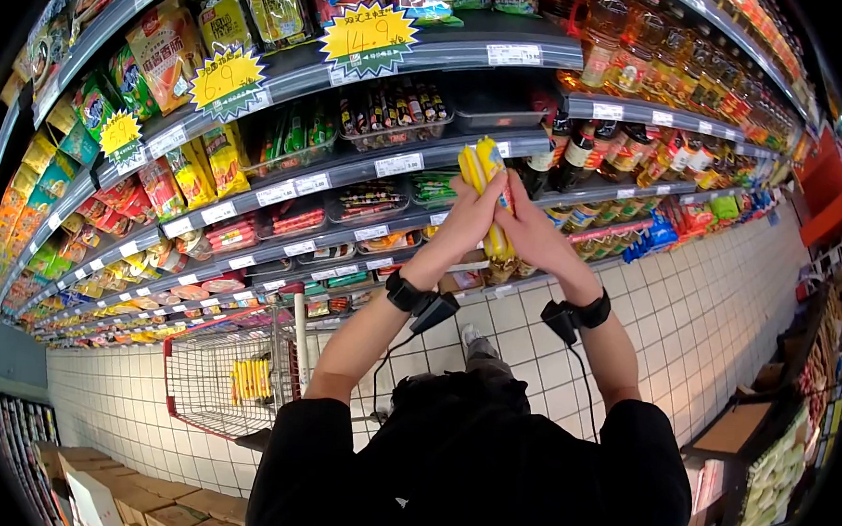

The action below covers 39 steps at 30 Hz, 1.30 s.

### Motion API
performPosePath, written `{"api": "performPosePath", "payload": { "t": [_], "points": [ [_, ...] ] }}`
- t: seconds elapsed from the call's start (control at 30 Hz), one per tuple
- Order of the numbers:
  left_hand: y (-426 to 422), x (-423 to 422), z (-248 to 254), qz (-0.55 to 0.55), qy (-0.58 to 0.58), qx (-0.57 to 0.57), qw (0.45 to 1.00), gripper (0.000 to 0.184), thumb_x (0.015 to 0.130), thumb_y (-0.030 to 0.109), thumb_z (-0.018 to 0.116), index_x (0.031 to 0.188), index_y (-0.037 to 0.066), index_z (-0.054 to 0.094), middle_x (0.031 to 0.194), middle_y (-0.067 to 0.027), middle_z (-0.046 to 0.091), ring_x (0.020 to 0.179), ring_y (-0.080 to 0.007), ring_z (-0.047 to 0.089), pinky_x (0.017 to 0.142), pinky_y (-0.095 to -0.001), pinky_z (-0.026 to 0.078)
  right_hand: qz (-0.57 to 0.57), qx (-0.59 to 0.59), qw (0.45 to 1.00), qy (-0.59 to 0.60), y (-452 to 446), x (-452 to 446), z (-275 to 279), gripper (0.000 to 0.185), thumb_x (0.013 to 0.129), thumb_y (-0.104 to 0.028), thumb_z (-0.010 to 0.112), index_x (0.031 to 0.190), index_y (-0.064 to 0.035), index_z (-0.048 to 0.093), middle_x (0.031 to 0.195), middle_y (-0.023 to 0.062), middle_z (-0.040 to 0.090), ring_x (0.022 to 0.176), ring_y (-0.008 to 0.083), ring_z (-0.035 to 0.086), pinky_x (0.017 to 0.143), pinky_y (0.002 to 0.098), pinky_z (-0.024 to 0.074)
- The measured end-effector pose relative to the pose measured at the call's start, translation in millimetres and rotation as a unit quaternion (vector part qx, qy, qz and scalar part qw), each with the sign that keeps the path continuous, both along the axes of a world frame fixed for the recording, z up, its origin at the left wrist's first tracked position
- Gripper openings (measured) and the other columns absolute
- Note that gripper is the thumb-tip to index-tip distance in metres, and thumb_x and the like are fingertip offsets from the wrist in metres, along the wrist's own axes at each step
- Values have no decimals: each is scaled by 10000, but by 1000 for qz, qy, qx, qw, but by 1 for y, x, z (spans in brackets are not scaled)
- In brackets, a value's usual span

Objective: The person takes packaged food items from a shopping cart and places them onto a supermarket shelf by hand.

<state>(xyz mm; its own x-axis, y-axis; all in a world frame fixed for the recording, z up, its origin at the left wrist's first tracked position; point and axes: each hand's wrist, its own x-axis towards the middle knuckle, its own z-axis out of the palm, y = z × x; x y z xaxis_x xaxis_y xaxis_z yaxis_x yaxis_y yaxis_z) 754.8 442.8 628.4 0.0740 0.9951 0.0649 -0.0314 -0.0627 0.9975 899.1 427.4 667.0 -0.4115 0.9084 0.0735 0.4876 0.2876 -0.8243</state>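
Observation:
Several yellow-wrapped sausages (485, 161) are bunched between my two hands, in front of the shelf edge. My left hand (470, 216) is closed round the bundle from the left. On the other side, my right hand (537, 233) presses against it, its fingers closed and partly hidden behind the wrappers. The bundle's tops stick up above my fingers, and its lower ends show below them. Just behind is a clear tray of dark-wrapped sausages (392, 112), with a dark tray (493, 108) to its right.
A shopping cart (171, 383) with red trim stands at my left, several yellow packs (251, 380) lying inside. Shelves (453, 51) curve across the front, carrying bagged snacks and bottles of oil (637, 45). Cardboard boxes (174, 518) sit lower left; a dark display stand (752, 442) is at right.

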Motion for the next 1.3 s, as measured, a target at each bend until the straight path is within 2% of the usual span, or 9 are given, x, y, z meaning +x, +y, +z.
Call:
{"api": "performPosePath", "payload": {
  "t": [0.1, 0.33, 0.4, 0.5, 0.77, 0.93, 1.03, 1.2, 1.3],
  "points": [
    [51, 10, 13, -8, 60, 26, 998, 686, 1012, 528, 372, 1335, -72, 450, 1301, -213, 321, 1237, -284, 453, 1042, -336, 366, 36, 12, 996, 76, 63, 15, -7, 609, 1005, -335, 460, 1445, 30, 249, 1262, 284, 568, 1170, 366, 592, 965, 371, 456],
    [152, 25, 49, 25, 162, 10, 986, 783, 972, 598, 394, 1295, -110, 479, 1300, -281, 315, 1185, -345, 479, 1043, -375, 359, 77, -95, 973, 197, 170, 29, 16, 528, 1011, -246, 456, 1439, 18, 294, 1324, 170, 531, 1191, 203, 536, 986, 308, 421],
    [185, 26, 40, 90, 173, 12, 981, 725, 971, 568, 418, 1241, -98, 513, 1202, -247, 447, 1058, -288, 567, 939, -362, 447, 95, -109, 967, 211, 208, 29, 6, 518, 1009, -266, 468, 1419, 19, 328, 1298, 158, 548, 1160, 192, 546, 966, 299, 429],
    [229, 15, 27, 23, 135, -20, 990, 495, 980, 454, 441, 1108, -8, 566, 877, -85, 634, 738, -140, 632, 633, -278, 511, 64, -139, 972, 179, 226, 25, 11, 471, 994, -305, 488, 1294, 55, 443, 1178, 133, 589, 1057, 171, 563, 907, 299, 448],
    [258, -6, 36, -19, 110, -69, 991, 445, 1045, 416, 394, 1316, 80, 500, 1202, -84, 595, 1046, -187, 603, 907, -402, 511, 60, -224, 957, 174, 280, 4, 10, 397, 1007, -333, 475, 1197, 2, 571, 1062, 93, 625, 923, 160, 584, 754, 314, 482],
    [297, -32, 13, 9, 31, -30, 999, 178, 1003, 286, 550, 996, 117, 607, 876, -37, 640, 776, -172, 598, 700, -362, 506, 128, -186, 956, 186, 343, -15, -32, 323, 1030, -305, 473, 1177, -42, 588, 1020, 77, 626, 900, 162, 598, 732, 287, 489],
    [296, -35, 21, -5, 44, -50, 998, 162, 997, 263, 559, 1004, 108, 605, 886, -42, 642, 768, -181, 602, 734, -376, 524, 118, -220, 916, 314, 349, -23, -40, 200, 1026, -238, 499, 1085, -62, 574, 943, 60, 632, 792, 174, 601, 675, 322, 508],
    [319, -44, -5, -20, 42, -94, 994, 233, 1006, 271, 554, 1140, 81, 569, 1072, -84, 631, 960, -205, 604, 881, -410, 511, 140, -231, 928, 256, 348, -28, -42, 263, 1035, -308, 452, 1024, -79, 580, 894, 62, 649, 750, 173, 610, 658, 316, 505],
    [318, -34, -9, -19, 41, -99, 994, 276, 1038, 248, 470, 1225, 54, 531, 1146, -109, 619, 993, -214, 600, 888, -411, 511, 145, -279, 927, 204, 356, -27, -42, 241, 1035, -246, 488, 1145, -50, 573, 1107, 67, 643, 979, 168, 631, 869, 318, 526]
  ]
}}
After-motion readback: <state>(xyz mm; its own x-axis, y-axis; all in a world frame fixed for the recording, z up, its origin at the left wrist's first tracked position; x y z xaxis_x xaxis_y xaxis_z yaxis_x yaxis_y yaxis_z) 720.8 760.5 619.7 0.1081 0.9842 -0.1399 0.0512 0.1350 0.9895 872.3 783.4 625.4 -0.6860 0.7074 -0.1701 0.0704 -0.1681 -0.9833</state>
